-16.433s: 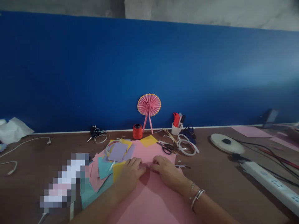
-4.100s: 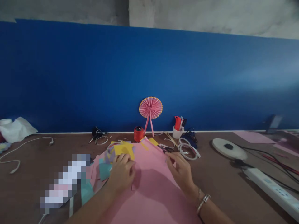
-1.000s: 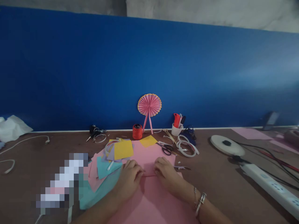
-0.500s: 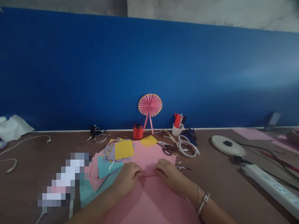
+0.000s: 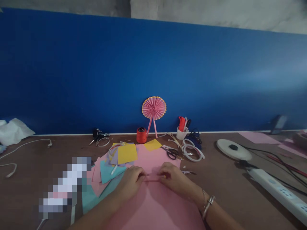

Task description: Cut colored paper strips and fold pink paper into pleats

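Between my two hands is a narrow folded strip of pink paper, lying level over large pink sheets. My left hand has its fingers closed on the strip's left end. At the other end, my right hand pinches the strip, and a small bit of yellow shows by its fingertips. A bracelet circles my right wrist. Just beyond the right hand lie dark-handled scissors. To the left, blue-green paper and yellow squares overlap in a loose pile.
A round pleated pink fan leans against the blue partition. Beside it stand a red spool-like container and a white cup of pens. White coils lie to the right, along with a power strip and cables.
My right fingers have shifted and curled a little, and more of the pink strip shows between my hands. The things around them have stayed put.
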Demonstrator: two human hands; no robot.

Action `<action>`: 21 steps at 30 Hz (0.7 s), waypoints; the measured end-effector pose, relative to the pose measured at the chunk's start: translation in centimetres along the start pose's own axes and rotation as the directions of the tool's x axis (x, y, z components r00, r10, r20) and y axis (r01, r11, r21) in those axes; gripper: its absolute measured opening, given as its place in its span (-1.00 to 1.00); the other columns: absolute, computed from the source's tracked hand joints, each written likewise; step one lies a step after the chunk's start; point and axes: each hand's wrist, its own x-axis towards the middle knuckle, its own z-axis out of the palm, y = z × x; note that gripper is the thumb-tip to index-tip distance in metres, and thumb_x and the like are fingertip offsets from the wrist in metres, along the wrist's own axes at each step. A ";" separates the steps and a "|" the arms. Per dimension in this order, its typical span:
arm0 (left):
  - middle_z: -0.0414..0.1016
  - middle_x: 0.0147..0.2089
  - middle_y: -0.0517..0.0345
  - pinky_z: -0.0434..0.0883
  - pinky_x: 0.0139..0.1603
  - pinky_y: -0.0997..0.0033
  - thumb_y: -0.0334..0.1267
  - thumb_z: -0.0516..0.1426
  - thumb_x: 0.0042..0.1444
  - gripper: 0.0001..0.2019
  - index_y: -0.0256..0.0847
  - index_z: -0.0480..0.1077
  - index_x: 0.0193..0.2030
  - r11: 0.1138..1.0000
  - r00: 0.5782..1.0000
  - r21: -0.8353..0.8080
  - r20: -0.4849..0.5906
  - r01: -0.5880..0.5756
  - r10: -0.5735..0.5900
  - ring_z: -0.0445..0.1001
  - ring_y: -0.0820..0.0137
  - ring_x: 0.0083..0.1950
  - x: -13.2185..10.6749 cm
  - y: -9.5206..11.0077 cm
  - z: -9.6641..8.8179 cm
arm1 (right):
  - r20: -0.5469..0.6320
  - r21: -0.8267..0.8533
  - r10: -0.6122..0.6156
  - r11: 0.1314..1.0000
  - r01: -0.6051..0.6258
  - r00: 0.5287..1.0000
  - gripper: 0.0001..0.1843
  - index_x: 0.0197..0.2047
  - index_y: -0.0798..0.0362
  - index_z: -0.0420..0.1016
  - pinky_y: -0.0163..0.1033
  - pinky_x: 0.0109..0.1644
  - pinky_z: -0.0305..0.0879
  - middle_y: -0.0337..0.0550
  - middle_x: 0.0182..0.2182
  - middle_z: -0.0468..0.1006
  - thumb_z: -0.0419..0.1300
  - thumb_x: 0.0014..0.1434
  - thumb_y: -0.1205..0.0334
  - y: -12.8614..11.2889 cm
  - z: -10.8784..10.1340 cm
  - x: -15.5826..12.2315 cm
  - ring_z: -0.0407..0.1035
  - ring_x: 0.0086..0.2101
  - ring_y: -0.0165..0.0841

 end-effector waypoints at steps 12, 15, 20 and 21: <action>0.55 -0.23 0.12 0.27 -0.10 0.34 -0.36 0.00 0.10 -0.76 -0.16 0.50 -0.30 0.999 1.000 0.035 0.002 -0.019 0.019 0.44 0.31 -0.13 -0.1 -0.1 0.0 | 0.035 -0.036 -0.047 0.998 0.048 0.998 -0.75 -0.37 0.03 0.56 -0.28 -0.18 0.17 -0.18 -0.42 0.53 0.06 0.19 0.36 -0.2 -0.4 -0.1 0.34 -0.30 -0.35; 0.55 -0.23 0.12 0.26 -0.11 0.33 -0.36 0.00 0.11 -0.77 -0.16 0.49 -0.30 0.998 0.999 0.046 0.003 -0.032 0.032 0.43 0.31 -0.14 0.0 -0.2 0.1 | 0.017 -0.072 -0.029 0.997 0.030 0.999 -0.78 -0.32 0.03 0.56 -0.28 -0.18 0.16 -0.18 -0.39 0.54 0.07 0.16 0.37 -0.1 -0.1 -0.1 0.34 -0.30 -0.34; 0.49 -0.23 0.13 0.23 -0.13 0.33 -0.39 -0.02 0.15 -0.78 -0.17 0.46 -0.29 0.990 0.999 0.132 0.020 -0.042 0.039 0.40 0.32 -0.14 -0.2 -0.3 0.1 | -0.031 -0.136 0.007 0.991 -0.011 1.000 -0.83 -0.38 0.06 0.48 -0.30 -0.25 0.11 -0.21 -0.42 0.49 0.09 0.08 0.43 0.2 0.2 0.0 0.30 -0.33 -0.36; 0.48 -0.22 0.13 0.22 -0.12 0.33 -0.39 -0.02 0.16 -0.78 -0.17 0.45 -0.27 0.987 0.999 0.154 0.026 -0.048 0.045 0.39 0.32 -0.12 -0.3 -0.2 0.1 | -0.023 -0.155 -0.001 0.988 -0.002 1.000 -0.83 -0.40 0.07 0.47 -0.31 -0.25 0.10 -0.21 -0.42 0.48 0.08 0.08 0.44 0.1 0.2 0.0 0.29 -0.33 -0.36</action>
